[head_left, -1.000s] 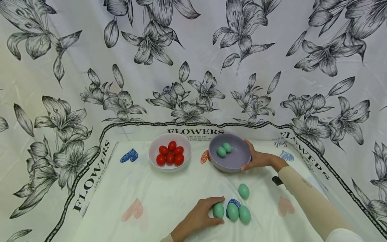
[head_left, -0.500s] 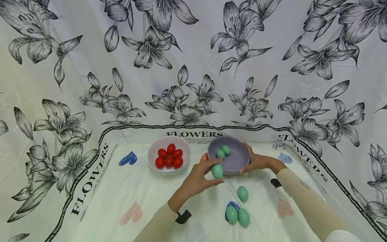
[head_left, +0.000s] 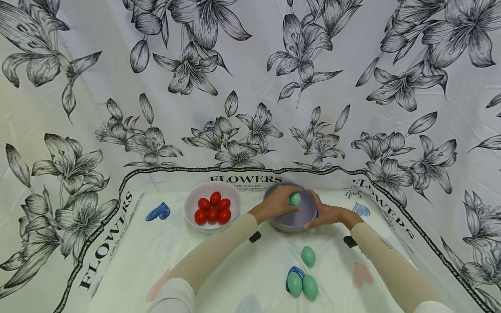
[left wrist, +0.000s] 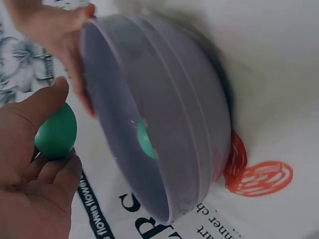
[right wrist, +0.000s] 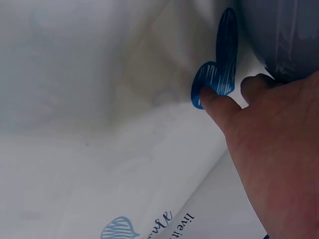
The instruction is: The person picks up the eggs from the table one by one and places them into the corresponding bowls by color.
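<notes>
My left hand (head_left: pixel 278 202) pinches a green egg (head_left: pixel 294 199) between thumb and fingers, above the inside of a grey-purple bowl (head_left: pixel 287 226). In the left wrist view, the held egg (left wrist: pixel 62 132) is just outside the bowl's mouth, and part of another green egg (left wrist: pixel 145 140) shows within. My right hand (head_left: pixel 328 214) holds the bowl's right side, thumb at the front and fingers toward the back. The right wrist view has that hand (right wrist: pixel 279 144) against the bowl's lower wall (right wrist: pixel 279 30). Three green eggs lie on the cloth: one egg (head_left: pixel 308 256) apart, two side by side (head_left: pixel 310 287).
Left of the grey-purple bowl stands a pale pink bowl (head_left: pixel 189 217) with several red, cherry-tomato-like pieces (head_left: pixel 212 215). A white cloth with printed hearts (head_left: pixel 158 211) covers the table. Behind it hangs a flower-printed curtain (head_left: pixel 242 56).
My left hand has picked up a green egg from the near part of the table and carried it forward to over the grey-purple bowl. My right hand has stayed at the bowl.
</notes>
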`<state>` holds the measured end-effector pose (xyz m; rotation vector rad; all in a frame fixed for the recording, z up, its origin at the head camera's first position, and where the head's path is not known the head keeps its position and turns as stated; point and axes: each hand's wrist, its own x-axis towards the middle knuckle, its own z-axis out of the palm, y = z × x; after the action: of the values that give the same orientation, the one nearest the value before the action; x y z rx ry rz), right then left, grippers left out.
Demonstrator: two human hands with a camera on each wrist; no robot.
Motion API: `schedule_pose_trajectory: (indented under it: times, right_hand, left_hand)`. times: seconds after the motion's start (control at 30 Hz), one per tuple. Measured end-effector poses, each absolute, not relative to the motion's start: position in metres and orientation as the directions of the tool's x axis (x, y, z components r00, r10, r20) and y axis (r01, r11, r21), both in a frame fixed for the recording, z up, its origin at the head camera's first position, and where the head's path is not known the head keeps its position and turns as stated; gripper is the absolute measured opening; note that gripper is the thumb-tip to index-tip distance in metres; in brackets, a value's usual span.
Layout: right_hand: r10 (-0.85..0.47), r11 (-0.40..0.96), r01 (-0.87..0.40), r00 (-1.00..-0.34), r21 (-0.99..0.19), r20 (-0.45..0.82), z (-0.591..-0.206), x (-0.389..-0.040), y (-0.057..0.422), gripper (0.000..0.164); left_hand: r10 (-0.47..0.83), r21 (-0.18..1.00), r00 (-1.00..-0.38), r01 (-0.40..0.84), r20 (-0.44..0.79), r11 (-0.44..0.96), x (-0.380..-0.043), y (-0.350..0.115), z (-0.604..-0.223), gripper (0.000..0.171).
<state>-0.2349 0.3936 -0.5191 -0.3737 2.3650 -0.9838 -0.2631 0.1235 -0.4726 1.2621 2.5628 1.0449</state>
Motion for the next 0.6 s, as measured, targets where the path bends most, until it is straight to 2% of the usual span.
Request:
schedule_pose_trajectory:
  times: [0.23, 0.4, 0.6]
  right_hand:
    - [-0.457, 0.672, -0.049, -0.812, -0.739, -0.362, -0.514, -0.235, 0.392, 0.147]
    - [-0.441, 0.683, -0.049, -0.823, -0.728, -0.358, -0.513, -0.231, 0.390, 0.148]
    - [-0.427, 0.692, -0.044, -0.830, -0.721, -0.359, -0.516, -0.230, 0.390, 0.148]
  left_hand:
    - [0.749, 0.554, -0.657, 0.656, 0.084, 0.513, -0.284, 0.149, -0.484, 0.061]
    - [0.723, 0.513, -0.691, 0.622, 0.004, 0.591, -0.284, 0.163, -0.492, 0.058]
    - [0.719, 0.434, -0.693, 0.632, -0.054, 0.642, -0.285, 0.176, -0.502, 0.044]
